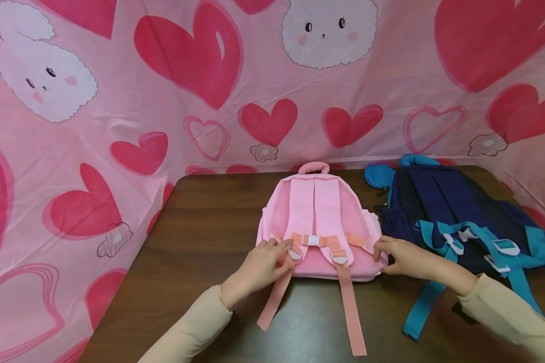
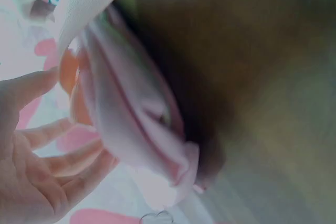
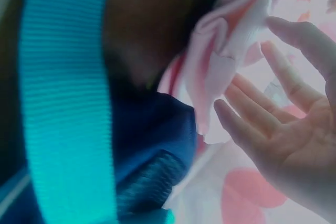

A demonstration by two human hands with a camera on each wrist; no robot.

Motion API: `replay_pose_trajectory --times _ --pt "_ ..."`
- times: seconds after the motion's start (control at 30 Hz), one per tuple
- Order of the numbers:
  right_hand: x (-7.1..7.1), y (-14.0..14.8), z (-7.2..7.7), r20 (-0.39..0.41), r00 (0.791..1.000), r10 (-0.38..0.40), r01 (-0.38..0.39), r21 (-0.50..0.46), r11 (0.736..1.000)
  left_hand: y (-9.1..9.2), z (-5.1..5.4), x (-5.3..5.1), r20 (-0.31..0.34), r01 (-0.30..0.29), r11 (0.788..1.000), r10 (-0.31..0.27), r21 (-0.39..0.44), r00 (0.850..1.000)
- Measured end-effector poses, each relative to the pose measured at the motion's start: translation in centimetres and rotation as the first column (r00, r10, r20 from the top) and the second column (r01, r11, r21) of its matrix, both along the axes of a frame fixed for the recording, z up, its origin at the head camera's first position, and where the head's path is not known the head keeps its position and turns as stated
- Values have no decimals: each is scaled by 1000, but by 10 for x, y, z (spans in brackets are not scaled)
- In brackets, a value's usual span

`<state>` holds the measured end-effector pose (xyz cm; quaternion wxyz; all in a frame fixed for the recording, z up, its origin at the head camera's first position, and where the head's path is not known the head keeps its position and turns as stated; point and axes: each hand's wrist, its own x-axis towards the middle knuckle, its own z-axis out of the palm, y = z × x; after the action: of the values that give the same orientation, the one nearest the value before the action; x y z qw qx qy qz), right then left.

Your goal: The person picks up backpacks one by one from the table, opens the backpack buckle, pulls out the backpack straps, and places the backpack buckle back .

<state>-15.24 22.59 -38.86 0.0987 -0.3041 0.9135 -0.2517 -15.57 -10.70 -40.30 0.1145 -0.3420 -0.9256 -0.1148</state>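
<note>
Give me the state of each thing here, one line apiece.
Pink backpack: lying strap side up
Its white chest buckle: fastened
Orange strap tails: lower ends loose
Navy backpack: lying strap side up
Blue pouch: cannot tell if zipped
Left hand: touching pink backpack
Right hand: touching pink backpack

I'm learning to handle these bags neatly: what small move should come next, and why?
I'd probably have the left hand draw in the left orange strap: its loose end slants out past the pink bag's lower edge over the table, and that hand is right beside it.
</note>
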Motion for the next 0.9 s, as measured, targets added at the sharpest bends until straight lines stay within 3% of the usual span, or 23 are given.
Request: replay_pose_trajectory --times 0.27,0.43,0.63,0.9 --pt "0 -15 15 -61 998 -20 18 -20 1000 5 18 -9 39 4 999 -6 50 999" --pt "-3 -33 15 -75 997 -29 27 -31 999 15 16 -18 67 45 995 -51 85 996" --pt "-10 -54 13 -60 996 -61 59 -35 998 24 13 -27 57 92 988 -100 125 993" --pt "-19 -73 9 -13 992 -123 121 -123 985 34 10 -36 115 76 990 -90 115 989"
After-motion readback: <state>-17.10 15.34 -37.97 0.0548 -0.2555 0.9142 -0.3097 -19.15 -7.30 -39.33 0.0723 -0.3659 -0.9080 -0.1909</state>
